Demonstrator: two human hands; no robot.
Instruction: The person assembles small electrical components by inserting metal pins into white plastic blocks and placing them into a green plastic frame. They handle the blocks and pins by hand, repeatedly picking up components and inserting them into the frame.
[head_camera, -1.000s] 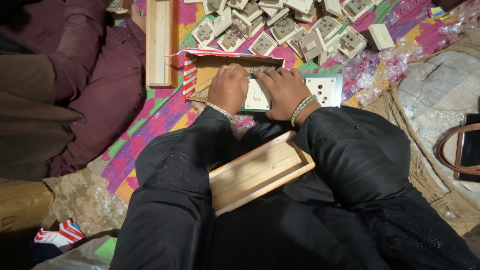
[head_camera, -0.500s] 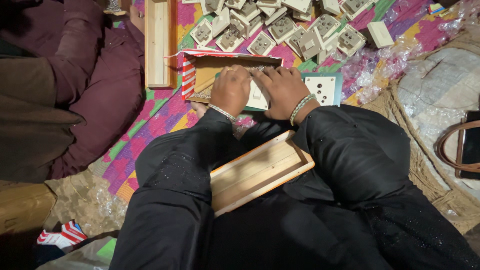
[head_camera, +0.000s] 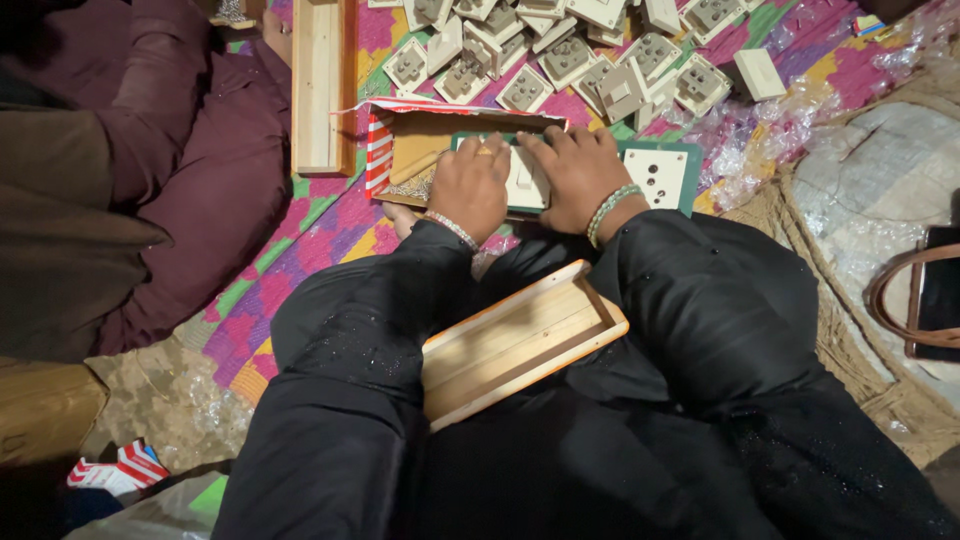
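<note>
Head view: both hands on a switch plate.
Left hand (head_camera: 470, 185) and right hand (head_camera: 575, 175) press flat, ungripping, on the white switch plate (head_camera: 525, 185) above a cardboard box (head_camera: 420, 150).

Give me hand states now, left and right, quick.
Left hand: palm down, pressing on the white switch piece; not closed around it.
Right hand: palm down on the same piece over the green plate; fingers spread.

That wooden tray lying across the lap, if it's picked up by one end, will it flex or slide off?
The wooden tray looks like rigid board with raised edges, so it probably stays stiff. It lies tilted on dark cloth, unheld, so a nudge might slide it. It seems empty, so likely light.
</note>
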